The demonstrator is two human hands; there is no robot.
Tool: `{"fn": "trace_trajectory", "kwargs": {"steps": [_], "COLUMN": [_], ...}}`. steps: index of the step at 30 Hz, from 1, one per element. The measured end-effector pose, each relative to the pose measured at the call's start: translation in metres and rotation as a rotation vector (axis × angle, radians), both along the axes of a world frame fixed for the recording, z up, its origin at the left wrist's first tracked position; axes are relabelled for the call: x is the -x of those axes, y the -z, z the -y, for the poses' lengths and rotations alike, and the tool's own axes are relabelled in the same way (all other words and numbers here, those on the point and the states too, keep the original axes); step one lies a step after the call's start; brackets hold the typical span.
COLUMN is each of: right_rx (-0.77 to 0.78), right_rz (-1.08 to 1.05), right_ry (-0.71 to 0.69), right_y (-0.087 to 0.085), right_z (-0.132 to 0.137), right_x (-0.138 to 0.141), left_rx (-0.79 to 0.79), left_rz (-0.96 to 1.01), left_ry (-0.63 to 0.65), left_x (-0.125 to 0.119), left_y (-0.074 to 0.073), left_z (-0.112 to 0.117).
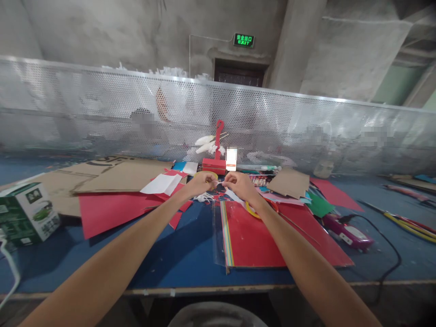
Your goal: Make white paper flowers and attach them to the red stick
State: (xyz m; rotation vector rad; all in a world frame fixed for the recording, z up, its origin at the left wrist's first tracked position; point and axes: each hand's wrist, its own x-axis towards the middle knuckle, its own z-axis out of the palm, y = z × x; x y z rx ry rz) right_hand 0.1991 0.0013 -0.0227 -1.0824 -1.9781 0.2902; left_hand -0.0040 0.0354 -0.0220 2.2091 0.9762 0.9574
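Both arms reach forward over the blue table, and the hands almost meet at its middle. Between my left hand (pixel 203 182) and my right hand (pixel 239 184) stretches a small thin white strip (pixel 220 183), its ends pinched in the fingers. Whether it is paper or string I cannot make out. Just below lies a tangle of white strands (pixel 204 197) among red paper scraps (pixel 175 220). A yellow ring, perhaps a tape roll (pixel 213 175), shows partly behind my left hand. Behind the hands stands a red paper piece with a tall handle (pixel 214 166), beside a lit phone (pixel 231 160).
Red sheets in a clear sleeve (pixel 255 245) lie front right, with a yellow-red ring (pixel 251 211) under my right forearm. Cardboard (pixel 116 177) and a green box (pixel 30 213) sit left. A purple device (pixel 350 234) with a black cable is right. A perforated metal panel (pixel 289 122) closes the back.
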Motion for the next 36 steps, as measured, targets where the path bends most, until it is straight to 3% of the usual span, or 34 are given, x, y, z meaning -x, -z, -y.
{"fn": "trace_trajectory", "kwargs": {"steps": [14,23,36], "right_rx": [0.004,0.008,-0.093], "right_rz": [0.167,0.060,0.082], "right_ry": [0.106,-0.085,-0.049], "right_y": [-0.0011,0.0031,0.0072], "right_z": [0.0025,0.0009,-0.0048], "right_x": [0.0020,0.0068,0.0084], "left_rx": [-0.033,0.012,-0.048], "left_rz": [-0.034,-0.027,-0.046], "left_ry": [0.051,0.040,0.036], "left_x": [-0.0005,-0.0008,0.0004], "left_y": [-0.0044,-0.0043,-0.0071], "left_z": [0.0041,0.0042,0.0083]}}
